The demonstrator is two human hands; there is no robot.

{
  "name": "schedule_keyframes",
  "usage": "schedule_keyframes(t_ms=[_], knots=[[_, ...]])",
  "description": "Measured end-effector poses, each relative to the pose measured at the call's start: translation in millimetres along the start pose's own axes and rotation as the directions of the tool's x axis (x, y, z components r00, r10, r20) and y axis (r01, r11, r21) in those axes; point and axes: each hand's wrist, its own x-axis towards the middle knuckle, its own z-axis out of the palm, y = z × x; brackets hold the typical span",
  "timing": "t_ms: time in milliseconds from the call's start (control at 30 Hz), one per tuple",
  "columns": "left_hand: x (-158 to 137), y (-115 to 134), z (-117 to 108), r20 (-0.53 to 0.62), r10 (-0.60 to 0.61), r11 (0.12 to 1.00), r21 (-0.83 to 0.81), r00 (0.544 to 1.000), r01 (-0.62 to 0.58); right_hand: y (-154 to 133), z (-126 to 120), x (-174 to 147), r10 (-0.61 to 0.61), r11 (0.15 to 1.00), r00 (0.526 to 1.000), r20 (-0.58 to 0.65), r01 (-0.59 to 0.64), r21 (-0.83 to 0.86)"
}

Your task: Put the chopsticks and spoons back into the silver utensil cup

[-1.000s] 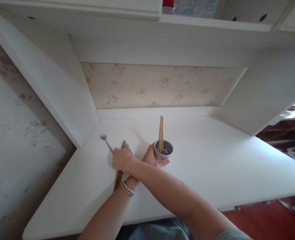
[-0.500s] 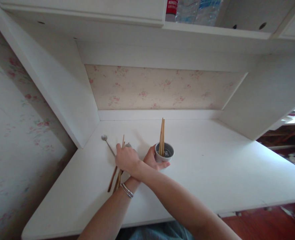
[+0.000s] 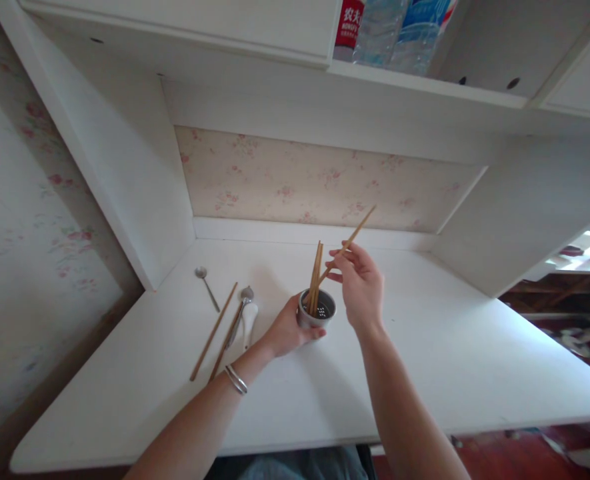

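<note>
My left hand [image 3: 289, 331] is wrapped round a grey metal utensil holder [image 3: 317, 324] with holes in its bottom. Several light wooden chopsticks [image 3: 316, 277] stand upright inside it. Over the holder's right side, my right hand [image 3: 361, 283] pinches a chopstick [image 3: 357, 231], tilted, its lower end reaching into the holder. Left of my left hand, two darker chopsticks [image 3: 213, 331] lie on the desk. Beside them are a white spoon [image 3: 249, 321] and a metal utensil with a rounded head [image 3: 247, 293], partly covered. A long-handled metal spoon [image 3: 207, 287] lies farthest left.
The white desk [image 3: 425, 360] has a panel [image 3: 99, 147] on its left side and a low back ledge. Overhead, a shelf [image 3: 425, 90] holds plastic water bottles [image 3: 382, 30]. Floral wallpaper [image 3: 49, 267] covers the wall at left.
My right hand has moved right from the utensils at the left, uncrossing my arms, and now has a chopstick at the holder. My left hand and the holder have shifted slightly left in view.
</note>
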Motion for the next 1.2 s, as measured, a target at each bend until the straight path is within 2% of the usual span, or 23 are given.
schedule_keyframes(t_ms=[67,167,300,500,667,833,967,1033,1100,1200], knots=[[0,-1,0,0.024,0.005,1.0,-0.006,1.0,-0.005,4,-15,13,0.007,1.0,0.997,-0.076,-0.008,-0.011],[1,-3,0,0.016,0.007,1.0,-0.009,1.0,-0.007,19,-26,21,0.06,0.996,0.993,-0.098,-0.066,-0.059],[2,-4,0,0.034,0.012,1.0,-0.014,0.999,-0.011,42,-30,16,0.107,0.97,0.993,-0.042,-0.113,-0.213],[4,-10,0,0.014,0.002,1.0,-0.014,1.0,-0.002,57,-28,4,0.09,0.867,0.989,0.12,-0.019,-0.497],[4,-11,1,-0.005,-0.013,1.0,-0.01,1.0,0.013,62,-26,-2,0.109,0.833,0.98,0.168,0.002,-0.553],[4,-6,2,0.006,-0.008,1.0,-0.016,1.0,0.008,67,-27,-4,0.186,0.867,0.965,0.185,-0.073,-0.492],[3,-3,1,0.015,0.0,1.0,0.011,1.0,0.0,69,-35,-8,0.241,0.943,0.946,0.218,-0.175,-0.284],[3,-2,1,0.027,0.016,1.0,0.018,1.0,-0.016,72,-42,-15,0.272,0.96,0.916,0.295,-0.237,-0.151],[2,-1,2,0.049,0.032,0.999,0.02,0.998,-0.033,77,-49,-24,0.278,0.956,0.864,0.419,-0.29,-0.038],[3,1,4,0.071,0.031,0.999,0.029,0.997,-0.033,86,-56,-36,0.269,0.94,0.787,0.555,-0.339,0.025]])
